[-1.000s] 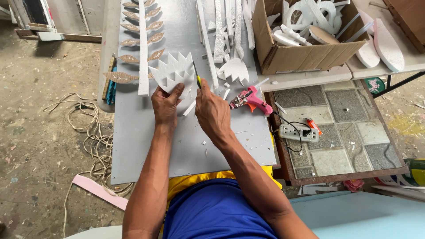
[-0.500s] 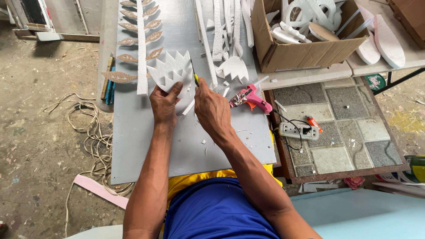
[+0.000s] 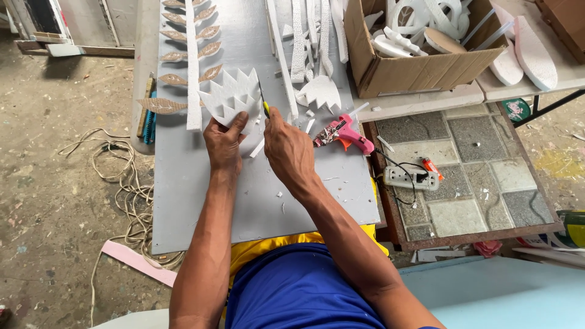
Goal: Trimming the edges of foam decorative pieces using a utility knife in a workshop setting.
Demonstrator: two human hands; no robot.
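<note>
Grip: our left hand (image 3: 223, 141) is closed on the lower edge of the foam crown (image 3: 233, 97), a white piece cut into pointed tips, pressing it flat on the grey board (image 3: 256, 201). Our right hand (image 3: 290, 149) is closed around a knife (image 3: 266, 109), of which only a yellow bit shows above the fingers, its tip at the crown's right edge.

Location: the crown lies on the upper middle of the board, just ahead of both hands.

Adjacent items:
- Foam scraps (image 3: 257, 147), small, between the two hands and scattered across the board.
- Foam strip (image 3: 192, 67), long, upright along the crown's left, with brown leaf shapes (image 3: 163, 106) on both sides.
- Second pointed foam piece (image 3: 321, 91), just right of the knife.
- Pink glue gun (image 3: 347, 134), near the right hand, at the board's right edge.
- Power strip (image 3: 414, 178), on the tiled tray (image 3: 463, 183) to the right.
- Cardboard box (image 3: 420, 61) of foam cut-outs, upper right.
- Cord (image 3: 122, 183), coiled on the floor at left.
</note>
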